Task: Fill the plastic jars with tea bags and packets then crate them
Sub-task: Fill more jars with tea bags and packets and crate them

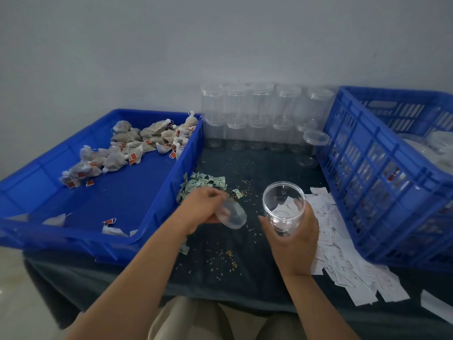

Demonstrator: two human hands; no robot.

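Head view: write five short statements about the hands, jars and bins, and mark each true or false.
The right hand holds an open clear plastic jar. True.
The left hand holds a tea bag. False: it holds a clear round plastic lid.
Grey tea bags with red tags lie in the shallow blue plastic tray. True.
The held jar is full of tea bags. False: none are in it.
The stacked empty clear jars stand inside that tray. False: they stand on the dark table against the wall.

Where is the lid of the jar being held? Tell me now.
In the head view the lid is in the left hand, by the green packets and left of the open jar.
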